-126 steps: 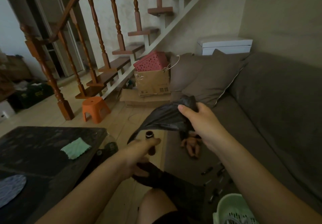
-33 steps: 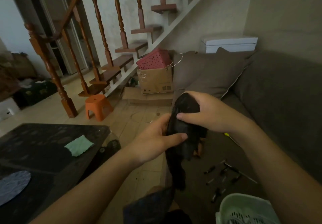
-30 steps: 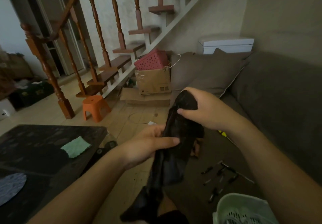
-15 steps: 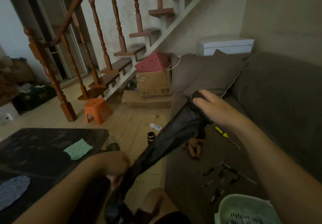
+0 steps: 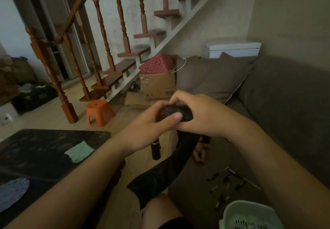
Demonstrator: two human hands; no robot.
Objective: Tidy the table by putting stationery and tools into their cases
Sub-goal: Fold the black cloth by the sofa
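Both of my hands meet in front of me on the top end of a black plastic bag. My right hand wraps the bunched top. My left hand pinches the same end with its thumb across it. The rest of the bag hangs down in a long twisted strip to my knee. Several small dark screwdriver bits and a thin tool lie scattered on the brown sofa seat to the right. A small brown toy figure lies on the seat behind the bag.
A dark table at the left holds a green cloth and a blue round mat. A dark bottle stands on the floor. A pale green basket sits at the bottom right. An orange stool, cardboard boxes and stairs lie beyond.
My left hand has come up from low beside the table to join my right hand at the bag's top. The bag, stretched between them before, now hangs loose.
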